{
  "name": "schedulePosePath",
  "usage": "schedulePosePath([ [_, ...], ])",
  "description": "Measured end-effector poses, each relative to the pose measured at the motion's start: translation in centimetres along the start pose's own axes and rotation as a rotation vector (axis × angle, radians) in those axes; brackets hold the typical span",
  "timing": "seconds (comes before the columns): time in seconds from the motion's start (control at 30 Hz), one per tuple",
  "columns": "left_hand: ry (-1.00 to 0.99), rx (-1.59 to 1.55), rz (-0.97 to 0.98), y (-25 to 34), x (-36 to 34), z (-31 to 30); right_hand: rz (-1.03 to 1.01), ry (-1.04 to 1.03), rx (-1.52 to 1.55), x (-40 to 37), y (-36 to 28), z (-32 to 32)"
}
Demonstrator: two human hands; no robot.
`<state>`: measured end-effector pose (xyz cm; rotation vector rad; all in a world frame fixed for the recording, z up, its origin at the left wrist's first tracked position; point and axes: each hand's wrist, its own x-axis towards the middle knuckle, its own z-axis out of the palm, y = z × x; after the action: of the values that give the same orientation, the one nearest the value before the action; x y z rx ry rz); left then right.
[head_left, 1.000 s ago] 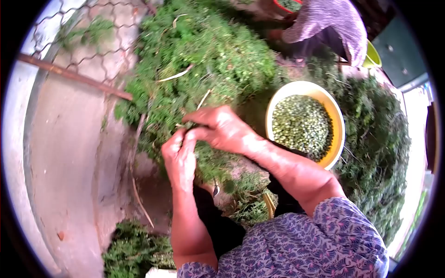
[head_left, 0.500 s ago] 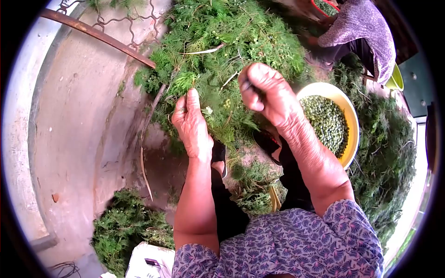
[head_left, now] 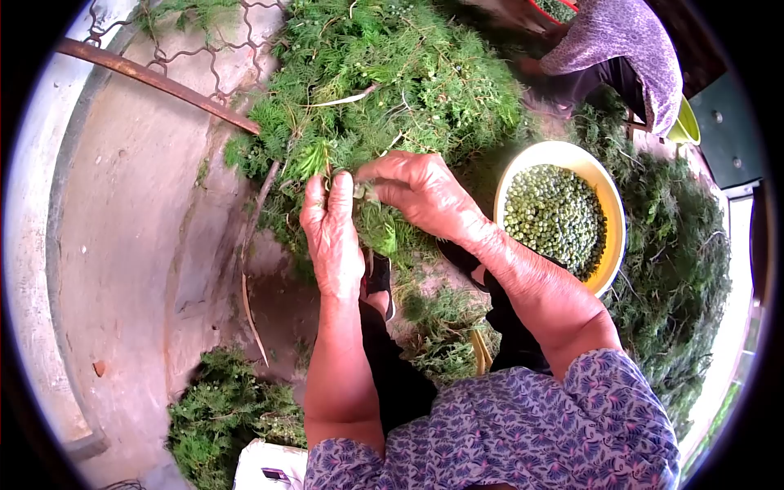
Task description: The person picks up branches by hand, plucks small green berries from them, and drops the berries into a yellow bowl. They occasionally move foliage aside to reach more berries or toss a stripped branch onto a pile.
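From my end of the camera feed, my left hand (head_left: 329, 237) has thumb and fingers pinched together, pointing up, on the stem of a leafy evergreen sprig (head_left: 314, 157), whose bright tip fans out above them. I take the pinch low on the stem as a way to steady the sprig while leaving its foliage free. My right hand (head_left: 433, 192) comes in from the side with bent fingers, right by the left fingertips and some pale green bits; blur and overlap mean I cannot tell whether those fingers are closed on anything.

Both hands are over the near edge of a large evergreen heap (head_left: 457, 73) on the floor, so the cut branches lie within easy reach. A yellow basin (head_left: 616, 204) stands beside my right forearm, holding a mass of small green cones (head_left: 551, 216); its high wall probably stops them rolling off. Darker branches (head_left: 678, 245) lie beyond it, and a smaller pile (head_left: 220, 408) sits at my left. Across the heap, a person (head_left: 608, 41) in a purple patterned top bends near a red-rimmed container (head_left: 557, 8).
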<state>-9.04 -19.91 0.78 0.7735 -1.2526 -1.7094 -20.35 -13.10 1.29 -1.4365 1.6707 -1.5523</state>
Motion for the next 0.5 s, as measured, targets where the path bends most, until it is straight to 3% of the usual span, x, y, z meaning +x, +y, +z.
schedulePosePath([
  [0.23,-0.024,0.166,-0.04,-0.3,0.3,-0.5,-0.007,-0.067,0.01,0.0,-0.3,0.1],
  [0.3,-0.015,0.073,-0.099,-0.6,0.2,-0.6,-0.009,-0.029,0.007,0.0,0.4,0.2],
  [0.37,-0.145,-0.028,-0.074,-0.7,0.2,-0.8,0.288,0.081,0.312,0.0,0.9,0.2],
  [0.4,-0.234,-0.099,-0.071,-0.3,0.1,-0.7,0.299,0.105,0.426,0.0,1.0,0.0],
  [0.5,-0.251,-0.059,-0.124,0.5,-0.4,0.0,0.329,0.195,0.583,0.1,1.3,0.1],
])
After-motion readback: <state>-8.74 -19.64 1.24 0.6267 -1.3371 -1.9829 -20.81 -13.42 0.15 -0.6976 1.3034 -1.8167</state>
